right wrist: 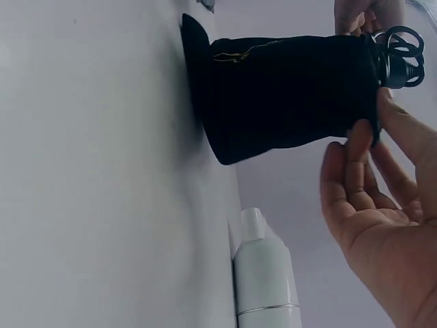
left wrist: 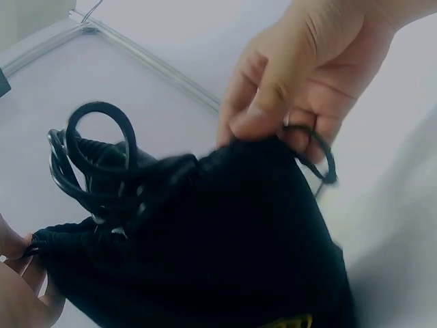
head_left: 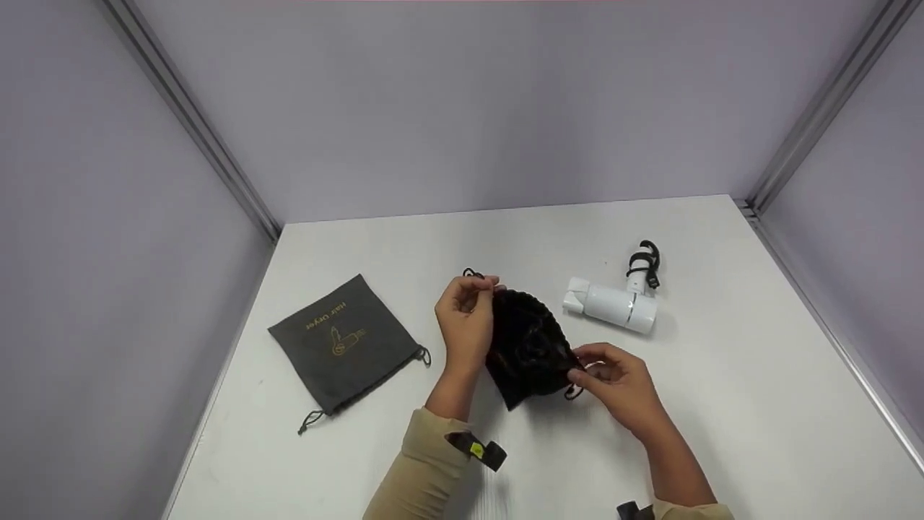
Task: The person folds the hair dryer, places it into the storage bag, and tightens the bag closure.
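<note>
Between both hands hangs a black drawstring bag (head_left: 516,379) with a gathered mouth. My left hand (head_left: 465,318) pinches one side of its rim, near a small cord loop. On the other side my right hand (head_left: 613,379) pinches the rim between thumb and fingers, beside the second drawstring loop. Inside the bag sits a dark object, mostly hidden by the cloth. Its coiled black cord (left wrist: 132,140) pokes out of the mouth in both wrist views. Gold print (right wrist: 235,56) shows on the bag's side in the right wrist view.
On the left of the white table (head_left: 238,448) lies a flat dark grey drawstring pouch (head_left: 382,339) reading "Hair Dryer". A white hair dryer (head_left: 613,305) lies at the right, its cord wrapped on the handle. Pale walls (head_left: 462,108) enclose the back and sides.
</note>
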{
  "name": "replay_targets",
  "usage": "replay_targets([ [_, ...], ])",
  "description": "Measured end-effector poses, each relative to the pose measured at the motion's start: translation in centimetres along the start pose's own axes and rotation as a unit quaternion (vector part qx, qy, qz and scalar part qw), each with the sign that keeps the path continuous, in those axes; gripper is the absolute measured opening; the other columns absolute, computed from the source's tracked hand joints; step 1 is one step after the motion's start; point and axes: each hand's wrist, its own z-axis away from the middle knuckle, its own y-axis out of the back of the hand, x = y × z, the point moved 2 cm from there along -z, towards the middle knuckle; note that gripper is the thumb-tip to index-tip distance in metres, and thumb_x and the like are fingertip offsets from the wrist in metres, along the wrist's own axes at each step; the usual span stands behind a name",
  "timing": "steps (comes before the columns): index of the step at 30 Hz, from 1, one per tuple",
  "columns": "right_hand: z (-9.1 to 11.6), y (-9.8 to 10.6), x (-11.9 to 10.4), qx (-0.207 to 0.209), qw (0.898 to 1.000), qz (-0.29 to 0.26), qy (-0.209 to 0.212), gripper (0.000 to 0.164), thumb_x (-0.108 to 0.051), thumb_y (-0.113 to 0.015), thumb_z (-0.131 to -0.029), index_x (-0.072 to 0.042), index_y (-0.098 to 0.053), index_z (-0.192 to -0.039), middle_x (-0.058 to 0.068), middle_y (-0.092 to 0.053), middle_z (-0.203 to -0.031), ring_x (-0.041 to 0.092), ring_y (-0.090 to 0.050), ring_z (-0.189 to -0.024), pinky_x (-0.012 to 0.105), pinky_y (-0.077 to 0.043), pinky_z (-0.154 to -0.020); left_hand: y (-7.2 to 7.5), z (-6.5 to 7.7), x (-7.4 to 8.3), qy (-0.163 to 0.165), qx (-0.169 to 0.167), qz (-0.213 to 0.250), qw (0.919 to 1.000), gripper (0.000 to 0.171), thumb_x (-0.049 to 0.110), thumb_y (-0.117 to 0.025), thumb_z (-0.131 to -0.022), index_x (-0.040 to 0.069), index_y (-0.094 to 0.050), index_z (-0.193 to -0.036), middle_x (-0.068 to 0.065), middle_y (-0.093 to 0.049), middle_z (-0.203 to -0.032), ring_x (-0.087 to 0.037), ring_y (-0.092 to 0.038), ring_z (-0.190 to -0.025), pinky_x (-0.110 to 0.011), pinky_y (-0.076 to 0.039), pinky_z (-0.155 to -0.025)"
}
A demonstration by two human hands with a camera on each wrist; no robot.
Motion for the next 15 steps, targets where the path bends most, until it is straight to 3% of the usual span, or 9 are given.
replay_targets([
  [4,-0.1,-0.1,-0.2,0.045,0.995,-0.092,0.014,0.029,0.007,-0.077,-0.091,0.011,-0.068,-0.118,0.008,-0.073,-0.107,0.015,-0.076,-0.084,0.026,-0.063,-0.076,0.6,-0.1,-0.1,0.004,0.004,-0.018,0.9998,0.005,-0.009,-0.065,-0.099,-0.005,-0.066,-0.096,-0.025,-0.073,-0.104,-0.035,-0.078,-0.092,-0.040,-0.064,-0.090],
  [9,-0.5,0.0,-0.5,0.097,0.973,-0.207,-0.013,0.017,0.011,-0.069,-0.096,0.001,-0.069,-0.110,0.001,-0.071,-0.102,0.010,-0.069,-0.082,0.023,-0.059,-0.073,0.8,-0.2,-0.3,0.006,0.003,-0.035,0.9994,0.005,-0.008,-0.065,-0.099,-0.004,-0.067,-0.096,-0.024,-0.075,-0.103,-0.035,-0.078,-0.090,-0.039,-0.065,-0.086],
  [15,-1.1,-0.1,-1.4,0.170,0.957,-0.228,-0.052,0.019,0.008,-0.068,-0.098,-0.010,-0.065,-0.100,-0.001,-0.067,-0.095,0.010,-0.062,-0.079,0.022,-0.054,-0.068,1.0,0.1,-0.7,0.028,-0.004,-0.061,0.9977,0.006,-0.004,-0.066,-0.100,-0.001,-0.068,-0.096,-0.017,-0.077,-0.103,-0.032,-0.079,-0.092,-0.035,-0.065,-0.080],
])
